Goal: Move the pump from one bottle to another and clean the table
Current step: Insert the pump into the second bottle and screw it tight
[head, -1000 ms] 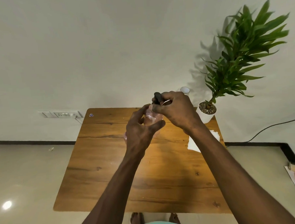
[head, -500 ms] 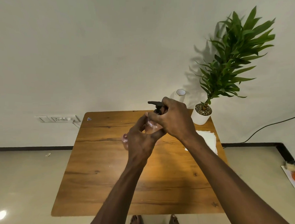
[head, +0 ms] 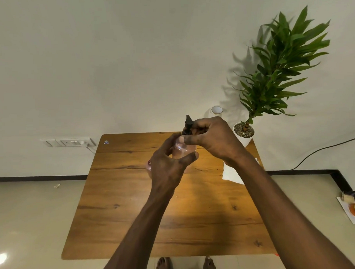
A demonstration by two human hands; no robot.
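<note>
Both hands on bottle above wooden bench (head: 118,208).
Potted plant (head: 275,73) at far right corner, white cloth (head: 231,172) nearby. Left hand (head: 170,167) wrapped round clear bottle (head: 182,149), held above the bench; right hand (head: 211,139) closed on black pump (head: 188,123) at its neck.

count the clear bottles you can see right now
2: one clear bottle held up in the left hand; a second pinkish bottle mostly hidden behind that hand.

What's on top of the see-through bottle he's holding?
A black pump sticks up from the clear bottle. The right hand wraps its base, hiding the neck, so whether it is screwed on cannot be seen.
</note>
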